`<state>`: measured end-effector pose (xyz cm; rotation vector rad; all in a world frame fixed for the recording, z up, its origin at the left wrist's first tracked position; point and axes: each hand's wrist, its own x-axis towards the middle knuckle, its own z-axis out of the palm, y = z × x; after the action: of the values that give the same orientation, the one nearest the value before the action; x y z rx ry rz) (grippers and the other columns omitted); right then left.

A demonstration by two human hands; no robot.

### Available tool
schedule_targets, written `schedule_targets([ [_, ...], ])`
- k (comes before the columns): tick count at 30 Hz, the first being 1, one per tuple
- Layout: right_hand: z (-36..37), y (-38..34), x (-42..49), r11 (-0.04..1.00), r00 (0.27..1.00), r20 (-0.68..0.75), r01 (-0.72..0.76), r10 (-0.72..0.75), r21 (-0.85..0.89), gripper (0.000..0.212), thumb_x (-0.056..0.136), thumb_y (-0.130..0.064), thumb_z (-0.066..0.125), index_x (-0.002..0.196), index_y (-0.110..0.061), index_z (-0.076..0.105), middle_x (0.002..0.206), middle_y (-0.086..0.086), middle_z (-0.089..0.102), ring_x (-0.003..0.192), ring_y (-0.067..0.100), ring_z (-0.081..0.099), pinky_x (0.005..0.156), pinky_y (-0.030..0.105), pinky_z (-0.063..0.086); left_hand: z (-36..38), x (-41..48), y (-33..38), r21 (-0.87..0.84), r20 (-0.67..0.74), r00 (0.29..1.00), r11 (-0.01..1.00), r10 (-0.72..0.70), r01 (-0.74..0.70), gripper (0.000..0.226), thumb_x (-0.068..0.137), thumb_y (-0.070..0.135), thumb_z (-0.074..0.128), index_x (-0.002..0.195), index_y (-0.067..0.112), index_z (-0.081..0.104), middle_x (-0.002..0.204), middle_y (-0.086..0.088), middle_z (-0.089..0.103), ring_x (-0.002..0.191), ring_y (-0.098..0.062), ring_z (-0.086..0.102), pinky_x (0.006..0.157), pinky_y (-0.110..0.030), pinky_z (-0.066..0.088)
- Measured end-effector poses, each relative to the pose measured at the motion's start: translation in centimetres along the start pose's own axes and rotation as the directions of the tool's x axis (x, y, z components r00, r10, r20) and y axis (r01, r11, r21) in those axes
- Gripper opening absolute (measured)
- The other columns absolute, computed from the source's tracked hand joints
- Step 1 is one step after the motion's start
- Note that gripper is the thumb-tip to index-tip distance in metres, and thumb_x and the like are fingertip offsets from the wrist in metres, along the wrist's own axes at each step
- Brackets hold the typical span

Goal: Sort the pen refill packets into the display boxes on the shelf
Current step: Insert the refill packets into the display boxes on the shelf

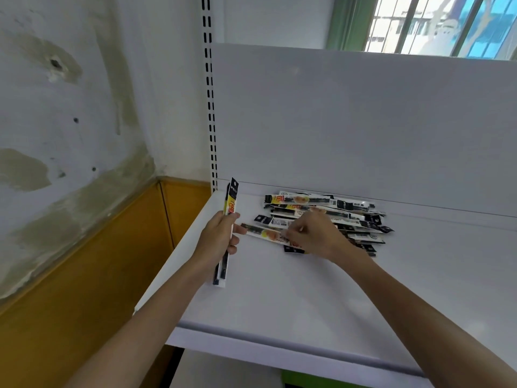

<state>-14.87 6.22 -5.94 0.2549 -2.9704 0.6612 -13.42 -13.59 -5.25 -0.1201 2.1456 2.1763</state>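
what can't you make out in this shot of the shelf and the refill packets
- Display boxes: none in the head view, so where the packets go is unknown.
- Pile of packets: overlapping, and partly behind the right hand; no count possible.
- Packet print: too small and blurred to read.
- Held packets in the left hand: stacked edge-on, number unclear.
- Right fingertips: motion-blurred, so a grip on the near packet is uncertain.

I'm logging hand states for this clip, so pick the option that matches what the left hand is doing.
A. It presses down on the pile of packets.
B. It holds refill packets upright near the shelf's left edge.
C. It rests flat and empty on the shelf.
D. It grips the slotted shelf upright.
B: the left hand is closed around a few long refill packets standing nearly upright, apart from the pile that the right hand reaches into.
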Motion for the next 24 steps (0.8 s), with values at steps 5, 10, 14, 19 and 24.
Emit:
schedule_targets([
  [5,0.1,0.6,0.1,0.987,0.992,-0.118,-0.069,0.052,-0.145,0.027,0.087,-0.027,0.061,0.109,-0.013,0.066,0.111,0.008,0.057,0.104,0.025,0.054,0.081,0.031,0.045,-0.4,-0.1,-0.3,0.051,0.012,1.0,0.998,0.021,-0.021,0.026,0.101,0.018,0.031,0.113,0.011,0.054,0.08,-0.003,0.064,0.059,-0.011,0.05,0.048,-0.017,0.042],
  [10,0.2,0.4,0.4,0.972,0.985,-0.171,-0.043,0.003,-0.233,0.017,0.087,-0.024,0.059,0.097,-0.011,0.061,0.102,0.006,0.061,0.102,0.026,0.054,0.074,0.031,0.04,-0.7,-0.3,-0.4,0.138,0.025,0.997,0.988,0.068,-0.07,0.029,0.101,0.024,0.03,0.11,0.019,0.057,0.085,0.004,0.066,0.077,-0.008,0.059,0.065,-0.021,0.044],
  [14,-0.1,0.4,0.2,0.937,0.963,-0.237,0.041,-0.131,-0.348,0.021,0.093,-0.018,0.047,0.093,-0.005,0.062,0.094,0.01,0.065,0.092,0.031,0.058,0.065,0.031,0.037,-0.1,-0.6,-0.1,0.079,0.039,0.998,0.996,0.041,-0.044,0.027,0.101,0.02,0.031,0.108,0.015,0.056,0.082,0.0,0.064,0.072,-0.012,0.06,0.063,-0.021,0.049],
  [19,-1.9,-2.0,-1.6,0.993,0.907,-0.418,0.095,-0.056,0.073,0.02,0.091,-0.017,0.054,0.08,-0.009,0.068,0.066,0.003,0.06,0.053,0.012,0.047,0.052,0.021,0.035,2.7,-1.2,0.7,0.105,0.067,0.995,0.991,0.074,-0.081,0.022,0.101,0.021,0.032,0.098,0.017,0.054,0.08,-0.001,0.057,0.067,-0.011,0.049,0.059,-0.021,0.042],
  [24,-3.5,-2.5,-5.2,0.922,0.947,-0.32,0.14,-0.019,0.361,0.02,0.089,-0.011,0.054,0.085,-0.008,0.073,0.077,0.006,0.071,0.071,0.018,0.066,0.072,0.033,0.053,8.6,-2.9,1.1,0.276,0.207,0.962,0.933,0.178,-0.232,0.038,0.098,0.044,0.027,0.116,0.02,0.051,0.101,0.007,0.054,0.092,-0.009,0.05,0.077,-0.024,0.037],
])
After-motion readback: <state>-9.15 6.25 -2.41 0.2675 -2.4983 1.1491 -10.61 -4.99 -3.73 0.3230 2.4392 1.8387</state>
